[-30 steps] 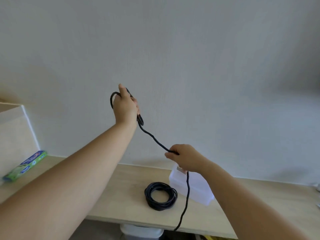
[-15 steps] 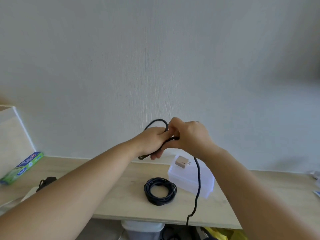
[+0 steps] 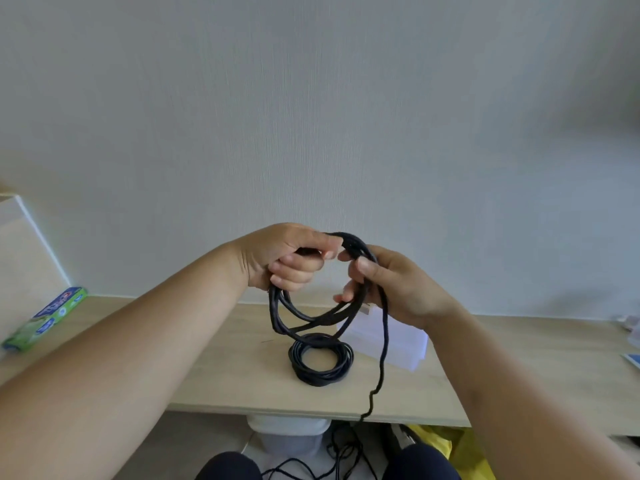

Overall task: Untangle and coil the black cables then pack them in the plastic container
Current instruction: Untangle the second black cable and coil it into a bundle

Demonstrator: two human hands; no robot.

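Note:
Above the wooden table (image 3: 214,382) I hold a black cable (image 3: 313,320) in several loose loops. My left hand (image 3: 284,259) grips the loops' left side with curled fingers. My right hand (image 3: 391,285) holds the right side, thumb over the strands. The cable's free tail (image 3: 382,355) hangs from my right hand past the table's front edge to the floor. A finished black coil (image 3: 322,362) lies flat on the table below the loops. The clear plastic container (image 3: 391,344) sits just right of that coil, partly hidden by my right hand.
A green and blue box (image 3: 45,318) lies at the table's left end beside a pale panel (image 3: 24,258). A white bin (image 3: 289,434), loose cables and a yellow bag (image 3: 446,448) sit on the floor under the table. Small items lie at the far right edge.
My hands came down together from high against the wall to chest height. The single raised loop has grown into several hanging loops, and my hands now sit apart on either side.

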